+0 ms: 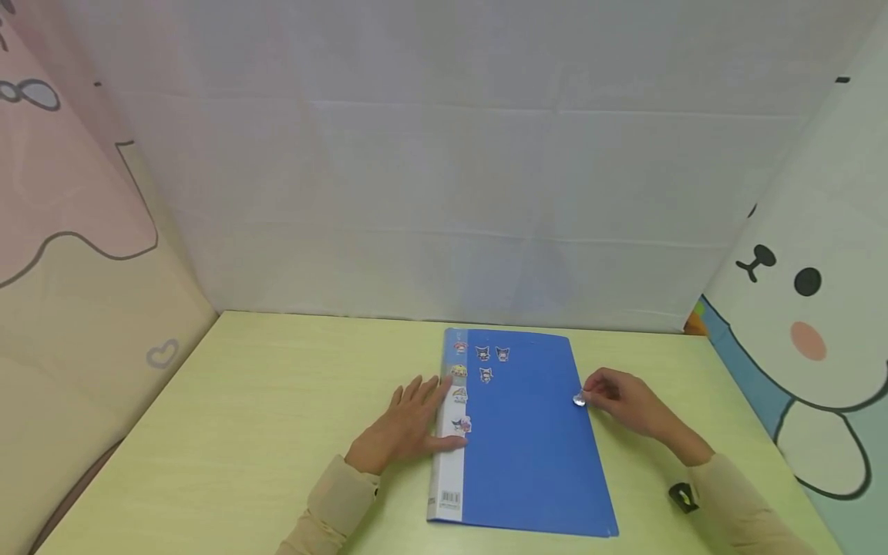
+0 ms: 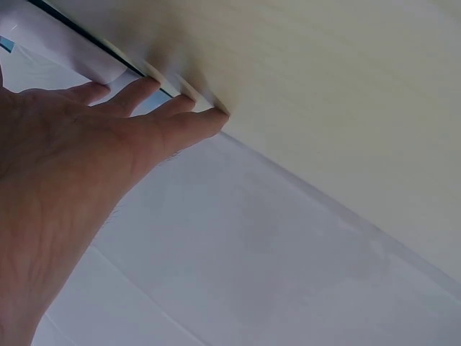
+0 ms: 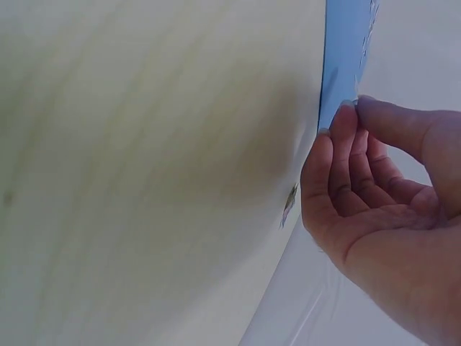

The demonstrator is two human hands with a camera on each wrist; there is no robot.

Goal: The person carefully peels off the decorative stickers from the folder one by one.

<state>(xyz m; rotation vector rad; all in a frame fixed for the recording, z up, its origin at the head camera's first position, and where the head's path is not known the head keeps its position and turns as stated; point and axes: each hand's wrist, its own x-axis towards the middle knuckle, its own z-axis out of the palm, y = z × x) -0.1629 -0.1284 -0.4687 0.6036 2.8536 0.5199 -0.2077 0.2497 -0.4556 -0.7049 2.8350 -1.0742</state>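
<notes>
A blue folder [image 1: 527, 447] lies closed, its pale spine strip on the left. Several cartoon stickers [image 1: 486, 375] are on its upper cover and down the spine strip. My left hand [image 1: 409, 424] rests on the spine side with fingers spread, the thumb reaching over the strip; in the left wrist view its fingers [image 2: 209, 121] are straight. At the folder's right edge my right hand [image 1: 624, 401] pinches a small shiny, silvery-white piece [image 1: 579, 399] between thumb and fingertips. The right wrist view shows the pinch, the piece mostly hidden.
The pale wood-look table [image 1: 277, 416] extends to both sides of the folder. A small colourful scrap [image 3: 289, 205] shows beside my right hand. Near the right sleeve is a small black item [image 1: 683, 497] with a yellow-green mark. Cloth curtains [image 1: 444, 169] stand behind and at both sides.
</notes>
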